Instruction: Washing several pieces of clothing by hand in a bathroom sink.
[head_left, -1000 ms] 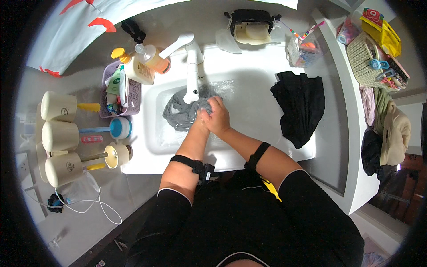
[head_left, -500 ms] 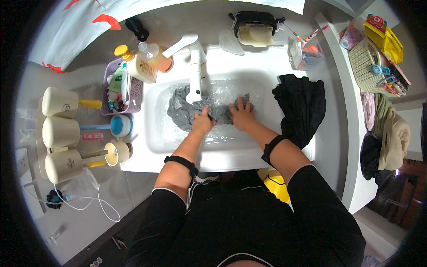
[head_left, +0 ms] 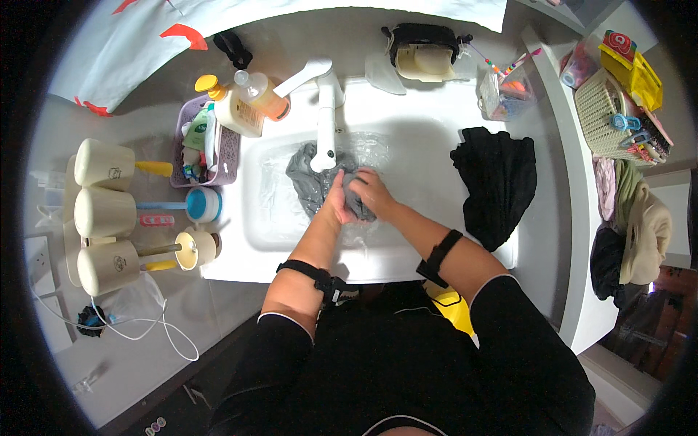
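Observation:
A soaked grey garment [head_left: 308, 182] lies bunched in the water of the white sink [head_left: 429, 240], below the white faucet [head_left: 325, 138]. My left hand [head_left: 339, 201] closes on its right part from the left. From the other side my right hand [head_left: 371, 193] presses on the same bunch, fingers curled over the cloth. Both hands are close together just in front of the spout, and part of the fabric is hidden between them. On the counter right of the basin lies a black garment [head_left: 498, 185].
Left of the basin are a purple basket [head_left: 230, 156], a pump bottle [head_left: 240, 112] and a clear bottle with orange liquid [head_left: 265, 98]. Wall-mounted cream cup holders [head_left: 105, 212] jut in farther left. A clear container [head_left: 502, 102] stands at the back right, beside a shelf with a woven basket [head_left: 600, 109].
My right hand has moved left toward my left hand, drawing the right end of the grey garment in. The garment is now bunched more tightly between both hands.

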A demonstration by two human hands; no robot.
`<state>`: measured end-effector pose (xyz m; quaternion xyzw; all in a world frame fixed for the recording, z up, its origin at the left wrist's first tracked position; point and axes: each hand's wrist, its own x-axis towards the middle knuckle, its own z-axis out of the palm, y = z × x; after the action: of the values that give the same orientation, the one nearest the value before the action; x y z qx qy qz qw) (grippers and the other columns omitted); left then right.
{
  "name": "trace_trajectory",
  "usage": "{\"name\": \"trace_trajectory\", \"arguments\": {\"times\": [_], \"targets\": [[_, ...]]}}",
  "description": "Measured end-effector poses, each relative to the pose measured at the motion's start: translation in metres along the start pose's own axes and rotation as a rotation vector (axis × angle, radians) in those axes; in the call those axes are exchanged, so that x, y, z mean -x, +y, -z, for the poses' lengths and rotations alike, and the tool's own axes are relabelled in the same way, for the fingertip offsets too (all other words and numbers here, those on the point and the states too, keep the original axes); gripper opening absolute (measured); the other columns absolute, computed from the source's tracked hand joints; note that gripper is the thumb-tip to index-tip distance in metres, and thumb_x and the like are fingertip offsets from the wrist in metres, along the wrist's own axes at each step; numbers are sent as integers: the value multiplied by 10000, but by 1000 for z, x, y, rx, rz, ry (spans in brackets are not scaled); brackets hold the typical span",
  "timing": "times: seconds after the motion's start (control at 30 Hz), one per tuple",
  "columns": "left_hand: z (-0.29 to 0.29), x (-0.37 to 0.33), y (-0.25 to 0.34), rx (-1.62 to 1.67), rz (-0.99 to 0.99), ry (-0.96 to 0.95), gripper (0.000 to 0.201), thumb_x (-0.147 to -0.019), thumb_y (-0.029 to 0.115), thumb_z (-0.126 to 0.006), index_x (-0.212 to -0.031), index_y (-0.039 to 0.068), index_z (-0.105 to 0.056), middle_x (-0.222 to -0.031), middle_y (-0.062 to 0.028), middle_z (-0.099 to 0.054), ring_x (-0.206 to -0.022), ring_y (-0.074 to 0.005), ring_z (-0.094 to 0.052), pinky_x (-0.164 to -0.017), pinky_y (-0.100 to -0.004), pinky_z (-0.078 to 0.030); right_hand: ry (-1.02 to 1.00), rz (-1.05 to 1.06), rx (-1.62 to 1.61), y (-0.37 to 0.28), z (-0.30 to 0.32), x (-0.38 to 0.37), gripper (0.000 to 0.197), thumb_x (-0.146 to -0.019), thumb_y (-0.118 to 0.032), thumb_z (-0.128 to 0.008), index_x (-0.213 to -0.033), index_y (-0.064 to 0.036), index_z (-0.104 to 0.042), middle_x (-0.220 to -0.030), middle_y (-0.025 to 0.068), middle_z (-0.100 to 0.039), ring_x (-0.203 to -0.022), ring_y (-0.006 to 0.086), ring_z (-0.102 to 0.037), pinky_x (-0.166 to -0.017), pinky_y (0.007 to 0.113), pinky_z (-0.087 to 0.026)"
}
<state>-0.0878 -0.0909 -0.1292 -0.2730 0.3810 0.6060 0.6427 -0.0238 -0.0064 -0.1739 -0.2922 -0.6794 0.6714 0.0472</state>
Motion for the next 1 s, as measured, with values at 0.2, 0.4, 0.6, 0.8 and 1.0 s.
{"name": "trace_trajectory", "arguments": {"times": [0.2, 0.4, 0.6, 0.8, 1.0], "targets": [[69, -56, 10, 351, -123, -897, 425, -883, 486, -330, -1032, 139, -525, -1088, -110, -522, -1059, -272, -480, -904, -411, -391, 148, 946, 317, -35, -31, 34, 240, -681, -223, -683, -842, -48, -654, -955, 111, -606, -928, 289, -543, -783, 398, -455], [8, -21, -3, 179, -121, -241, 304, -895, 355, -378, -982, 100, -518, -1013, -64, -574, -950, -200, -544, -839, -332, -453, 275, 635, 466, -47, 1, 25, 250, -689, -207, -607, -852, -22, -564, -897, 132, -545, -831, 331, -555, -705, 381, -469], [4, 9, -7, -333, -193, 2, 485, -886, 412, -429, -1233, 74, -398, -1113, -171, -546, -1015, -289, -563, -822, -440, -476, 165, 268, 887, -57, 59, 25, 340, -762, -262, -556, -1031, -59, -514, -1015, 122, -538, -915, 320, -541, -754, 475, -440], [28, 38, 5, -1014, -211, 262, 559, -830, 275, -569, -1312, 118, -335, -873, -157, -641, -787, -265, -634, -692, -354, -493, -121, 1, 1624, -81, 64, 40, 663, -798, -396, -528, -1368, -156, -287, -1413, 137, -237, -1293, 380, -190, -1003, 631, -102], [65, 10, 5, -1407, -742, 1100, 610, -734, 336, -629, -1285, 250, -383, -1260, -213, -377, -1109, -359, -426, -894, -411, -385, -468, 78, 1398, -37, 20, 27, 567, -814, -362, -513, -1344, -250, -344, -1385, 151, -269, -1231, 363, -314, -991, 597, -185]]}}
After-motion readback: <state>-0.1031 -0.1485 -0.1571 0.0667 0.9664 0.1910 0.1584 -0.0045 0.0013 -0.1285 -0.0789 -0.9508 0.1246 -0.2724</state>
